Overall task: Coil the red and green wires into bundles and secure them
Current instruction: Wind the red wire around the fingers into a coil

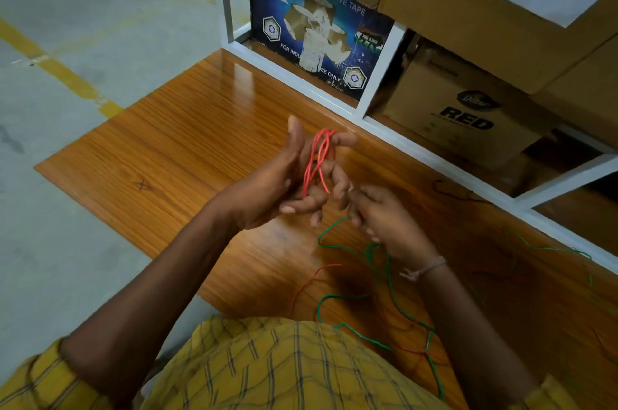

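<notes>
Several loops of red wire [317, 160] are wound around the spread fingers of my left hand [277, 185], which is raised above the wooden table [187, 148]. A loose tail of the red wire trails down to the table near my body. My right hand [381, 219] sits just right of the left one with its fingers curled; it seems to pinch a wire, though which wire is hard to tell. The green wire [394, 302] lies uncoiled in loose curves on the table below and to the right of my hands.
A white metal shelf frame [394, 128] borders the table's far edge. It holds a blue adhesive tape box [317, 28] and brown cartons [461, 115]. Grey floor with yellow lines lies to the left of the table.
</notes>
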A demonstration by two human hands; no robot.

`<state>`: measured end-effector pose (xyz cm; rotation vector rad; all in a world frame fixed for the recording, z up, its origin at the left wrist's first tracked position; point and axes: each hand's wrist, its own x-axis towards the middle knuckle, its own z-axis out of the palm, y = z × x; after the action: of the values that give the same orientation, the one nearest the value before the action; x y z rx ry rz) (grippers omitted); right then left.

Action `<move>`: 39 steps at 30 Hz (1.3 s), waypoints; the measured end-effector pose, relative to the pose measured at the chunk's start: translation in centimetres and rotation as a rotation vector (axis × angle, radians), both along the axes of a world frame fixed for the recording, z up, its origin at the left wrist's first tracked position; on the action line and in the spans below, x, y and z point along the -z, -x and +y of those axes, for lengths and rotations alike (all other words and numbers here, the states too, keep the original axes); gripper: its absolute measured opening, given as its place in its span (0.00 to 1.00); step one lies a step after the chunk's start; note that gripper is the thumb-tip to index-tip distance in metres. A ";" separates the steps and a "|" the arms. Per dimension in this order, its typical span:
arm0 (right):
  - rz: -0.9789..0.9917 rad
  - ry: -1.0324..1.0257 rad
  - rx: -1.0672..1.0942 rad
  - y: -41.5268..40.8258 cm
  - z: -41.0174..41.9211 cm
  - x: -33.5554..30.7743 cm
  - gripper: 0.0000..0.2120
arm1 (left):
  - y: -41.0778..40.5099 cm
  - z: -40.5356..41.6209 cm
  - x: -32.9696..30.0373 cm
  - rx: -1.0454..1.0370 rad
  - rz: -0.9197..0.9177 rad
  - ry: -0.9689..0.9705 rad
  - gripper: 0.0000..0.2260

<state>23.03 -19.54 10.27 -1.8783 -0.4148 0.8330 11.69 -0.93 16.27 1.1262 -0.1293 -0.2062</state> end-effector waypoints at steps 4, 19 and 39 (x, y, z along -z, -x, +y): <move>0.137 0.017 -0.111 2.9 -0.5 0.9 0.22 | -0.7 0.5 0.4 -0.157 0.020 -0.082 0.48; -0.087 0.035 -0.801 4.0 -4.5 -6.8 0.14 | -1.9 0.0 4.1 -0.385 0.109 -0.526 0.43; -0.031 -0.275 0.123 -6.2 -1.7 -4.3 0.12 | 0.6 -0.9 2.1 0.301 0.041 -0.235 0.50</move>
<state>29.21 -21.28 14.61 -1.6455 -0.4069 0.6312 11.07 -1.84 14.17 1.3331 -0.2429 -0.5228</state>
